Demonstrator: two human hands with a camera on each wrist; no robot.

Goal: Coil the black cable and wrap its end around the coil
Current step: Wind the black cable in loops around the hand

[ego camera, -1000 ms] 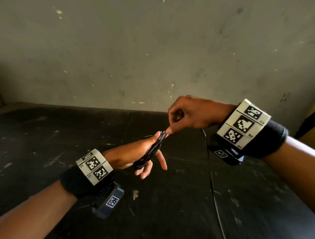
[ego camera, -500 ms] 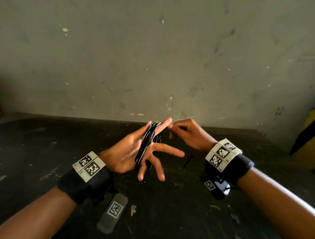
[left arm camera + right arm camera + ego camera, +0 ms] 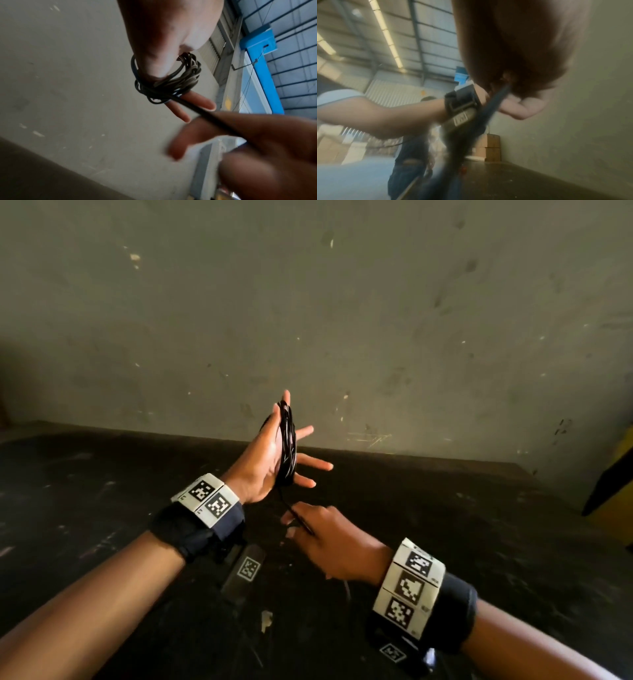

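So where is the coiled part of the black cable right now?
In the head view, centre frame, the coil is looped around the raised left hand, above the right hand and the dark table.

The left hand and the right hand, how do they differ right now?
The left hand is raised with straight, spread fingers; the right hand sits lower, fingers curled. The left hand carries the coil looped around it; the right hand pinches the loose strand running down from that coil. Both touch the same black cable, and both wear marker-tagged wristbands.
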